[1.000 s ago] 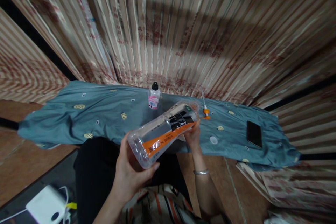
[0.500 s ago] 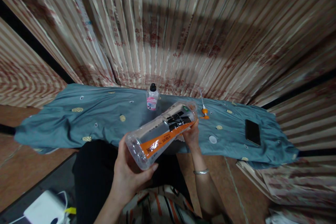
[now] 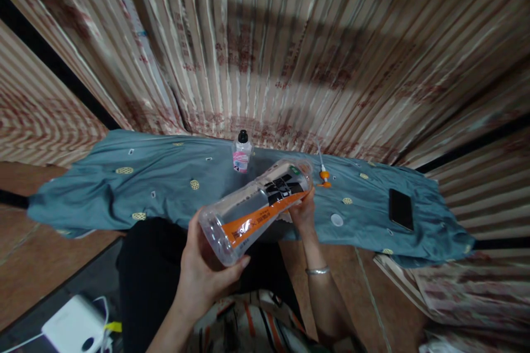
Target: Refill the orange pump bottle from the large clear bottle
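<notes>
A large clear plastic bottle (image 3: 254, 209) with an orange and black label lies tilted across both hands, above the cloth-covered table. My left hand (image 3: 207, 262) is closed around its base at the lower left. Near the neck end, my right hand (image 3: 303, 210) grips the underside, its fingers partly hidden behind the bottle. Beyond the bottle stands a small clear bottle (image 3: 242, 153) with a black cap and pink label. To the right of the neck an orange pump dispenser (image 3: 324, 175) with a thin tube lies on the cloth.
A blue-green patterned cloth (image 3: 165, 176) covers the narrow table. On its right side lie a black phone (image 3: 400, 209) and a round whitish disc (image 3: 337, 220). Striped curtains (image 3: 265, 55) hang behind and at the sides. A white device (image 3: 77, 324) with cables sits at lower left.
The view has shifted slightly, moving the table and its items a little to the right in the picture. Both hands keep the same hold on the large bottle.
</notes>
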The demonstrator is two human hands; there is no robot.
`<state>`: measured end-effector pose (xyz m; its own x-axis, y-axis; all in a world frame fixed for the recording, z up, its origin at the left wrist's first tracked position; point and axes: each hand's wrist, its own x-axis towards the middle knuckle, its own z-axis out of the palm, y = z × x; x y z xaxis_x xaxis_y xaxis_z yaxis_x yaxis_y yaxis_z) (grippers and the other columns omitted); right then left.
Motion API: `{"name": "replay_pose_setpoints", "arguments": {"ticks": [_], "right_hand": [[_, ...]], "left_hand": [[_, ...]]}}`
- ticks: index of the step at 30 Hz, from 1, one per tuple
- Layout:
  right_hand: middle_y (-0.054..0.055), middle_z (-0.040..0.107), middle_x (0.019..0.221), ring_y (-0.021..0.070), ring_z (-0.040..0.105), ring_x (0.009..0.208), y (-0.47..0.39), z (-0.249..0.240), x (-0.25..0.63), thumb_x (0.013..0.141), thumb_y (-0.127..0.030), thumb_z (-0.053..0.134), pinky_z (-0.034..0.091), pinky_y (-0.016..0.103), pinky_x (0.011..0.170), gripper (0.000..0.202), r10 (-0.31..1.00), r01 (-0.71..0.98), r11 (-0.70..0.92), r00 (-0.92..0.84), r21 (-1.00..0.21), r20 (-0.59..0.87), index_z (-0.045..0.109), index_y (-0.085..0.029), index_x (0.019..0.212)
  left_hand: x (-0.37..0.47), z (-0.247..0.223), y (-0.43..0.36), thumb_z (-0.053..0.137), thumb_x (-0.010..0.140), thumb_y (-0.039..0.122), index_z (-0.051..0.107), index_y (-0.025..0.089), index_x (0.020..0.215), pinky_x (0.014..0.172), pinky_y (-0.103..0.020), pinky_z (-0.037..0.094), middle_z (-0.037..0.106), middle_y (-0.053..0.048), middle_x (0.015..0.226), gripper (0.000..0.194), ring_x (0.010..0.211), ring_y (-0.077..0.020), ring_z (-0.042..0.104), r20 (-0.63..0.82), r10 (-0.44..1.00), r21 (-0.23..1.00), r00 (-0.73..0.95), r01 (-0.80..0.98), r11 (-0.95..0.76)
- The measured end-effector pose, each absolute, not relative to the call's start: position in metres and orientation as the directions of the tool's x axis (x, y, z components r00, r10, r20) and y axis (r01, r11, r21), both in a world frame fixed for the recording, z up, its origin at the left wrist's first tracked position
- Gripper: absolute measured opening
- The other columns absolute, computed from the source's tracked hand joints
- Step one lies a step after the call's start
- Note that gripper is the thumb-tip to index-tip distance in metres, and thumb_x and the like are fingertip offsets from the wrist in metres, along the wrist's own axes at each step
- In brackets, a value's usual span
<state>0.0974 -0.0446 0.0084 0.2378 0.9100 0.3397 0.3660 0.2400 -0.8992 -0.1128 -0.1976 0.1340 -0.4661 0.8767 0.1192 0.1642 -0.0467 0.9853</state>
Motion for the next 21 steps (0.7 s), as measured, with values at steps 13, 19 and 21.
{"name": "replay_pose_setpoints", "arguments": {"ticks": [13, 19, 21], "right_hand": [[0.008, 0.076, 0.097, 0.0263, 0.075, 0.086, -0.0435, 0.0052, 0.0989, 0.07, -0.044, 0.078, 0.06, 0.037, 0.071, 0.054, 0.903, 0.381, 0.255, 0.234, -0.889, 0.36, 0.048, -0.024, 0.11], [0.007, 0.076, 0.097, 0.0261, 0.075, 0.088, -0.0429, 0.0042, 0.0992, 0.069, -0.043, 0.079, 0.06, 0.037, 0.073, 0.054, 0.9, 0.404, 0.251, 0.238, -0.88, 0.366, 0.048, -0.025, 0.11], [0.007, 0.076, 0.098, 0.0264, 0.075, 0.088, -0.0431, 0.0041, 0.0994, 0.069, -0.042, 0.08, 0.061, 0.039, 0.074, 0.054, 0.906, 0.4, 0.241, 0.235, -0.884, 0.353, 0.049, -0.025, 0.11]], "left_hand": [[-0.1139, 0.1332, -0.1967, 0.086, 0.053, 0.034, 0.052, 0.015, 0.122, 0.093, -0.041, 0.063, 0.075, -0.014, 0.112, 0.079, 0.106, -0.032, 0.077, 0.143, 0.87, 0.979, -0.472, 0.196, -0.055], [-0.1114, 0.1364, -0.1968, 0.087, 0.051, 0.033, 0.052, 0.016, 0.119, 0.091, -0.038, 0.063, 0.075, -0.012, 0.111, 0.078, 0.104, -0.0303, 0.078, 0.115, 0.873, 0.987, -0.474, 0.151, -0.048], [-0.1107, 0.1374, -0.1969, 0.087, 0.05, 0.032, 0.052, 0.016, 0.117, 0.091, -0.037, 0.063, 0.075, -0.013, 0.11, 0.078, 0.105, -0.0301, 0.078, 0.101, 0.872, 0.99, -0.48, 0.134, -0.041]]}}
